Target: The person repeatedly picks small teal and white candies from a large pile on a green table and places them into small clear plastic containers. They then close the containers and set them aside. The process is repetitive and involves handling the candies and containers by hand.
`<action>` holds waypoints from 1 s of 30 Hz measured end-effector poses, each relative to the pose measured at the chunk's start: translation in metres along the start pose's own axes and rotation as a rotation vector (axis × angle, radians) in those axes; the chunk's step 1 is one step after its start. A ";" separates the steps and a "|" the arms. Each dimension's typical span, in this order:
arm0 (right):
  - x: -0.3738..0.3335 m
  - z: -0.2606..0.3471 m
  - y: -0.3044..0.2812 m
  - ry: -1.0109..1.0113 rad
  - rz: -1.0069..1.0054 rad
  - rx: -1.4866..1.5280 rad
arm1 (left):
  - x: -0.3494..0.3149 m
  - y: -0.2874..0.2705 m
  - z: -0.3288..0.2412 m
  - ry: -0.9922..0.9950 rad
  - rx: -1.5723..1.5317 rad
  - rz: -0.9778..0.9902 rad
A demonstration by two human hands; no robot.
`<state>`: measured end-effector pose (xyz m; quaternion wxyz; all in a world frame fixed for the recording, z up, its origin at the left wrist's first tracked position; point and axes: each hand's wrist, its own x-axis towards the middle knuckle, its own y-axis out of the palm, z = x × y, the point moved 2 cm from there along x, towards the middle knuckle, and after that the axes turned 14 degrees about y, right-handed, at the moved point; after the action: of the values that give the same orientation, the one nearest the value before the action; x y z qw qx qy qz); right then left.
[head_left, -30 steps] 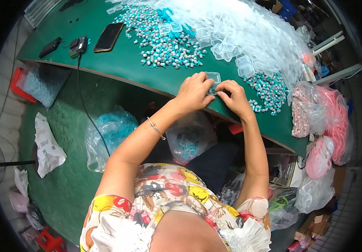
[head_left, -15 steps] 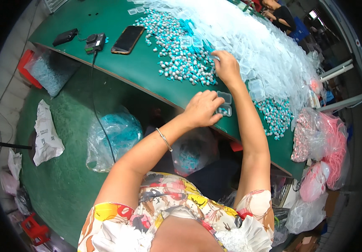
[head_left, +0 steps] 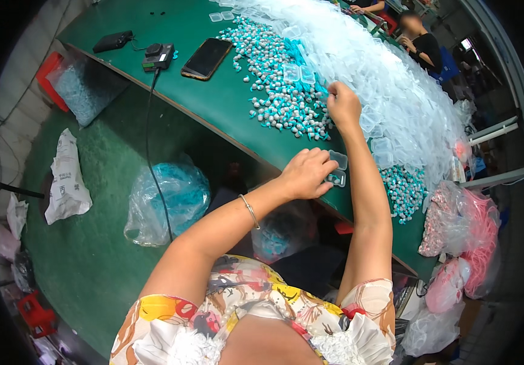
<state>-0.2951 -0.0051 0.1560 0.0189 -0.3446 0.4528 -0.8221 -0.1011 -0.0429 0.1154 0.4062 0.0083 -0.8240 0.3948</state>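
Observation:
My left hand [head_left: 308, 174] is closed on the edge of a small clear plastic box [head_left: 338, 160], whose hinged lid stands open at the table's front edge. A little teal and grey shows inside it. Farther up, my right hand [head_left: 344, 104] has its thumb and fingers pinched together where a heap of small grey-and-teal plug-shaped pieces [head_left: 283, 109] meets a pile of clear boxes [head_left: 371, 73]. Whatever lies between those fingertips is too small to make out. A smaller heap of the same pieces [head_left: 403, 190] is right of my right forearm.
On the green table [head_left: 171, 91] lie a phone [head_left: 207, 58], a small cabled device [head_left: 157, 57] and a black case [head_left: 112, 41]. Bags with pink cords [head_left: 476, 231] hang at the right. A bag of teal items [head_left: 171, 194] sits on the floor. Another person [head_left: 423, 45] sits beyond the pile.
The whole view has shifted, so the table appears slightly farther right and lower. My left hand stays at the clear box, and my right hand remains by the heap with fingertips pinched.

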 end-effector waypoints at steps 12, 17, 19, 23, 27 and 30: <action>-0.119 -0.051 -0.104 0.450 0.440 0.808 | 0.003 -0.004 0.003 -0.041 -0.023 0.053; -0.143 -0.041 -0.125 0.214 0.411 0.517 | 0.003 -0.004 0.003 -0.059 -0.047 0.048; -0.146 -0.032 -0.125 0.172 0.385 0.490 | 0.004 -0.004 0.004 -0.070 -0.052 0.071; -0.148 -0.026 -0.119 0.070 0.369 0.384 | 0.005 -0.004 0.003 -0.074 -0.059 0.076; -0.150 -0.025 -0.117 -0.054 0.335 0.280 | 0.004 -0.003 0.003 -0.070 -0.054 0.065; -0.147 -0.025 -0.120 0.028 0.338 0.358 | 0.003 -0.004 0.003 -0.069 -0.051 0.056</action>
<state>-0.1639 0.1338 0.1571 0.2104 -0.2438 0.3514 -0.8791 -0.1038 -0.0470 0.1188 0.3665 -0.0117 -0.8471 0.3846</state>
